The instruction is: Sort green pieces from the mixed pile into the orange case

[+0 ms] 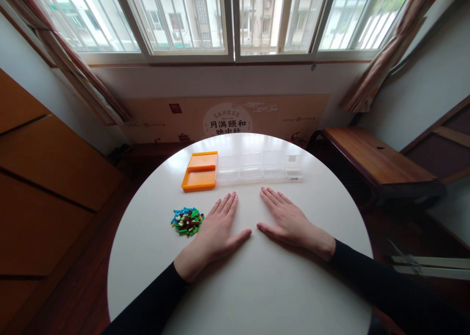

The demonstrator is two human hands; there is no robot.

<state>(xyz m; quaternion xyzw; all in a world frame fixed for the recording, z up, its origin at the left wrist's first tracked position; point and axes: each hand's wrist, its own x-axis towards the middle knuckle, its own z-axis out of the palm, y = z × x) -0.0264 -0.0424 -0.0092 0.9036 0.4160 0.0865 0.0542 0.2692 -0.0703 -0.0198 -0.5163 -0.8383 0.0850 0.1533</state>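
Note:
Both palms lie flat on the white round table (235,296). My left hand (219,226) has its thumb spread out and holds nothing. Just left of it is a heap of small building bricks (187,221) in green, blue, dark brown, white and yellow. My right hand (284,217) also rests with fingers stretched and thumb apart, holding nothing. Beyond the hands stands an orange tray (199,179) with two sections. Adjoining its right side is a row of clear plastic compartments (250,173), in which I make out no bricks.
A wooden bench (391,158) stands beyond the table at the right. Wooden cabinet doors (47,188) are at the left. Past the table's far edge, a printed cardboard panel (147,112) leans below the barred windows (198,19). Curtains (389,60) hang at both sides.

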